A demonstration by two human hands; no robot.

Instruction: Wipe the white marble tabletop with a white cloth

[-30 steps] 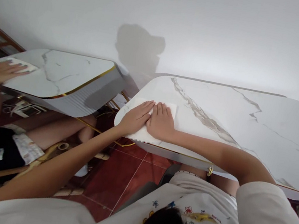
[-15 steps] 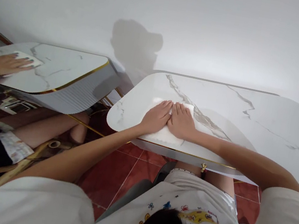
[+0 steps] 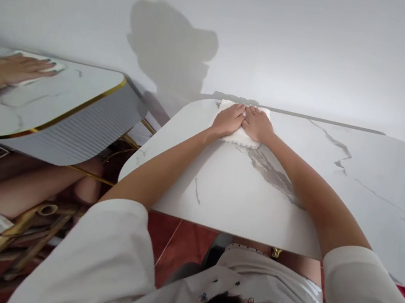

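The left hand (image 3: 229, 119) lies open and flat, fingers together, the right hand (image 3: 258, 123) likewise beside it, fingertips meeting, both on a white cloth (image 3: 242, 138). The cloth, just above the centre of the frame, is plain and spread fairly flat; its near edge looks ruffled, and its upper corners show past the fingers. It lies near the far edge of a glossy white tabletop (image 3: 253, 218) with grey-brown marble veining. At upper left, a co-worker's hand (image 3: 31, 70) rests spread on another white cloth (image 3: 59, 67), atop a gold-edged marbled cabinet (image 3: 73, 129). A shadow (image 3: 170, 44) falls on the pale wall (image 3: 322, 47).
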